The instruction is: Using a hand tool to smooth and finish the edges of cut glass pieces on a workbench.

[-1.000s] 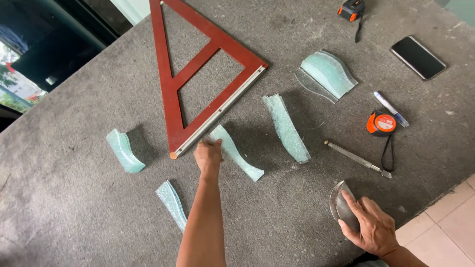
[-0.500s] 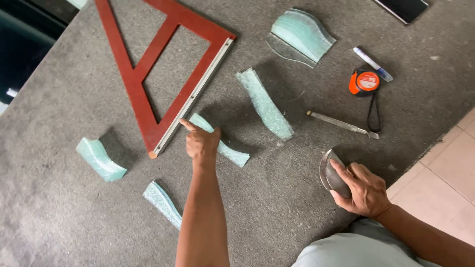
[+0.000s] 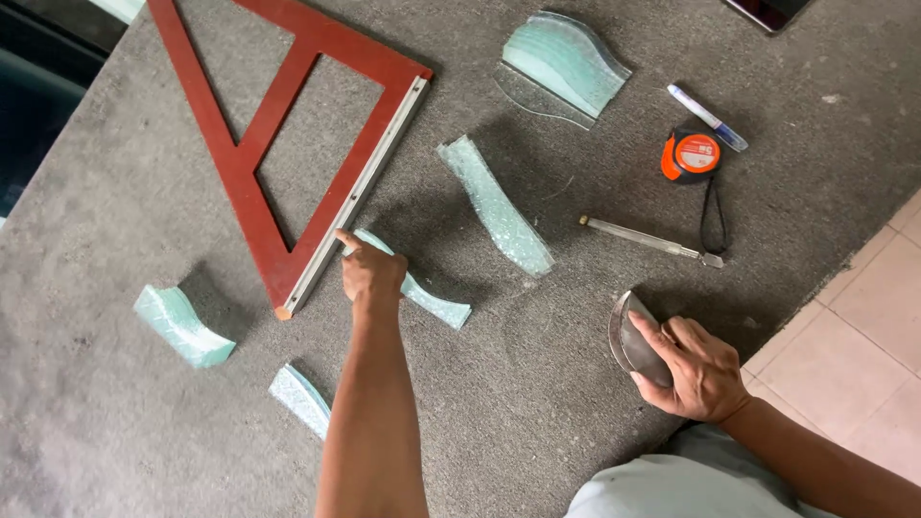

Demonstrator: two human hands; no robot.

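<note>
L hand (image 3: pixel 372 273) lies on a wavy stack of pale green glass strips (image 3: pixel 422 293) in the middle of the grey felt-covered surface (image 3: pixel 96 412). Index finger points out toward the metal edge of the red wooden triangle square (image 3: pixel 288 134), tip just beside it; other fingers curled under, nothing gripped. The stack runs diagonally from under the hand down to the right.

R hand (image 3: pixel 696 369) is near the surface's lower right edge, fingers wrapped over a curved, half-round glass piece (image 3: pixel 631 336) standing on edge, thumb side hidden. Grip looks loose but closed around it.

Other glass bits, 4 in all: long wavy stack (image 3: pixel 494 203) just right of the triangle, broader curved stack w/ a clear pane under it (image 3: pixel 566 59) at top, short chunk (image 3: pixel 180 326) at far left, small strip (image 3: pixel 299 395) beside the L forearm.

Right side: orange tape measure (image 3: pixel 691 155) w/ black wrist strap, white-and-blue marker (image 3: pixel 708 118) just above it, slim metal glass cutter (image 3: pixel 650 240) lying below, between the tape and the R hand. Dark phone (image 3: pixel 767 10) cut off by the top edge. Tiled floor (image 3: pixel 863 317) shows at lower right, well apart from the tools.
</note>
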